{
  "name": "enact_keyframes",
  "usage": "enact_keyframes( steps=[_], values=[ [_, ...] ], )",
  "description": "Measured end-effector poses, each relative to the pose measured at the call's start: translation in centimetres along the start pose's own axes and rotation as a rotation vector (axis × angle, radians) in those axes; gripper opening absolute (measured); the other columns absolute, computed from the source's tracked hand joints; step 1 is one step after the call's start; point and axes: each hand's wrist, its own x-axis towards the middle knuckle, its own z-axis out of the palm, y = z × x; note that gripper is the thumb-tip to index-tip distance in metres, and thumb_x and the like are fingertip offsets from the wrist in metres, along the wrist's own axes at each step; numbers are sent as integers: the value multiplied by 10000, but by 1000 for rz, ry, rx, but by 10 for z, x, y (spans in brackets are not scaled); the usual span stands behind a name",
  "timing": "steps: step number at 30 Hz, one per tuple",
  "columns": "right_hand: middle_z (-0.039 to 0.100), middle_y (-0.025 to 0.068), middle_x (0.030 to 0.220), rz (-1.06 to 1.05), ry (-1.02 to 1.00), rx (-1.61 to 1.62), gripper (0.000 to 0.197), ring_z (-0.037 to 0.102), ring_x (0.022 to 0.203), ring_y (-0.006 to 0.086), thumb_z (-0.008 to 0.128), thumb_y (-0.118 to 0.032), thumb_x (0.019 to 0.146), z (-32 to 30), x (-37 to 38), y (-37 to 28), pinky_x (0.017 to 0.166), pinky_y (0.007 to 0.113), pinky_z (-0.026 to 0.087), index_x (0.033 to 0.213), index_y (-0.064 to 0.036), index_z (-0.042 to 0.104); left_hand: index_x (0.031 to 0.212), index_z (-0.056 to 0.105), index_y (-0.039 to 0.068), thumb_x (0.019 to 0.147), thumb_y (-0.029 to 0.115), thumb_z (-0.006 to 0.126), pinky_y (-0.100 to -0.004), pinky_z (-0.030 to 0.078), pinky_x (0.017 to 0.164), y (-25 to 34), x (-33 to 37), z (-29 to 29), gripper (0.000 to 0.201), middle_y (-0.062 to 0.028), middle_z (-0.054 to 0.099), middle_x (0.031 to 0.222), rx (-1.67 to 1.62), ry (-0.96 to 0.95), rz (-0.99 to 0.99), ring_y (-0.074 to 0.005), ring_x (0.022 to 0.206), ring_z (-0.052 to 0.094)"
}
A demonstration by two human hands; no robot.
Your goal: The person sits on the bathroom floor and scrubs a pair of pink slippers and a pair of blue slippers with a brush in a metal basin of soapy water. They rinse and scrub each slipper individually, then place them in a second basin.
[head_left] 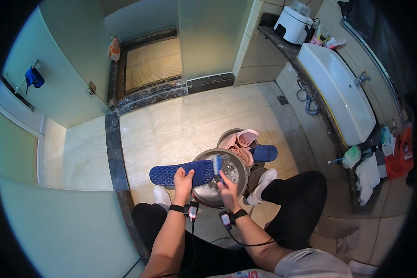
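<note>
My left hand point(183, 181) grips a dark blue slipper point(164, 175) near its middle, holding it sideways with the textured side up. The slipper's right end reaches over a round metal basin point(238, 173) of sudsy water. In my right hand point(227, 187) is a scrubbing brush point(217, 163) with pale blue bristles, its head over the slipper's right end. Whether the bristles touch the slipper I cannot tell. Just beyond the basin, pink slippers point(247, 137) and another blue slipper point(265, 153) lie in a second container point(227, 134), partly hidden.
A white sink point(340, 88) runs along the right wall, with a white appliance point(293, 23) beyond it. A white cloth point(368, 178) and a red bag point(401, 155) hang near its closer end. Dark stone sills point(113, 148) border the tiled floor. Frosted doors point(60, 65) stand left.
</note>
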Motion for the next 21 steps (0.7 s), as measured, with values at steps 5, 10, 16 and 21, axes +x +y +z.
enact_keyframes(
  steps=[5,10,16,21],
  values=[
    [548,123,837,-292,-6,-787,515,588,798,319,552,-48,815,28,-4,-54,710,382,481,1287,-253,560,654,352,58,782,70,696,-277,283,486,19,-11,10,367,6,317,593,221,-42,174,-84,567,290],
    [576,123,882,-240,-100,-738,485,596,828,313,579,-40,828,30,-4,-65,744,360,472,1259,-262,583,662,359,30,760,57,696,-300,304,484,13,-7,1,352,-30,321,575,212,-33,304,-108,558,309],
    [596,195,1030,49,30,-820,500,604,927,357,534,-41,824,12,30,-31,814,418,476,1300,-193,541,683,360,47,738,4,691,-267,315,521,20,-13,2,339,-13,311,619,269,-49,335,-102,593,330],
    [589,241,1126,376,-217,-1055,517,588,1028,391,514,-81,822,-20,47,45,874,460,468,1332,-161,506,819,406,33,787,-61,629,-221,368,602,17,-8,5,245,6,424,741,122,-11,213,-95,665,425]
  ],
)
